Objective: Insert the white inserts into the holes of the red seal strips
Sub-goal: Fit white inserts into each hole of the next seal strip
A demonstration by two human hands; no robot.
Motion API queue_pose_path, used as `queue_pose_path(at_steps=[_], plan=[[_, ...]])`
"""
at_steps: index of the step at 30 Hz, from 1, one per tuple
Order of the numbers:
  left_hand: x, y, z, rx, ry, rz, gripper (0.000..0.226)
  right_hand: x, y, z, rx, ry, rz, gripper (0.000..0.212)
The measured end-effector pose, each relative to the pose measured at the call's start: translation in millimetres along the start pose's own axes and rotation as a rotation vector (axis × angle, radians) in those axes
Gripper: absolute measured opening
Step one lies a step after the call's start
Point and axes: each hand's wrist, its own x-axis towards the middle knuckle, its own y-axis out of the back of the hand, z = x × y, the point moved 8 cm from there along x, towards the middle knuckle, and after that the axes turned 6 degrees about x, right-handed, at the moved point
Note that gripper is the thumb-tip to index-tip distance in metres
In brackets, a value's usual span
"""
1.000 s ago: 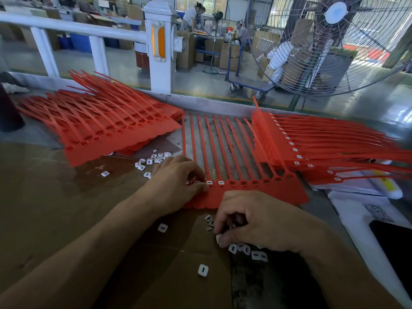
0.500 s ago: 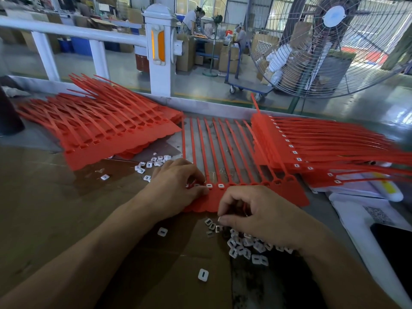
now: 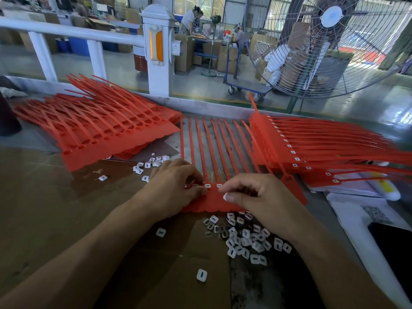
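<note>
Tabletop (image 3: 55, 219): red strip sheet (image 3: 214, 204) at middle. Insert pile (image 3: 245, 239) at 5 o'clock. Left hand (image 3: 174, 186) fingers curled, pressing sheet. Right hand (image 3: 256, 197) fingers pinched together; insert inside? cannot tell. Risk: tiny insert tilts, pops out, drops.

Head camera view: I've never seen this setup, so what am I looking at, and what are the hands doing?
There is no machine: one camera worn on a person's head looks down at their two bare hands. On the table lies a red seal strip, its straps pointing away. The left hand grips the strip's near edge, beside two seated inserts. The right hand hovers over the strip with fingers curled; whether it pinches an insert is hidden. Loose white inserts lie below it. An unfilled stack sits left, a filled stack right.
</note>
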Motion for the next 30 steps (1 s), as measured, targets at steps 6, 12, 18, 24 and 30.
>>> queue_pose_path(at_steps=[6, 12, 18, 24, 30], plan=[[-1, 0, 0, -0.005, 0.008, -0.02, 0.027, 2, 11, 11, 0.105, -0.007, 0.13, 0.027], [-2, 0, 0, 0.0, 0.01, -0.027, 0.028, 1, 16, 9, 0.16, 0.028, 0.186, 0.025], [-1, -1, -1, 0.0, 0.006, -0.028, 0.026, 2, 17, 5, 0.209, 0.076, 0.224, 0.025], [-1, -3, -2, -0.004, 0.001, -0.033, 0.027, 1, 26, 13, 0.173, 0.041, 0.327, 0.023], [-1, -4, -2, 0.002, 0.001, -0.034, 0.027, 4, 29, 31, -0.033, -0.051, 0.37, 0.018]])
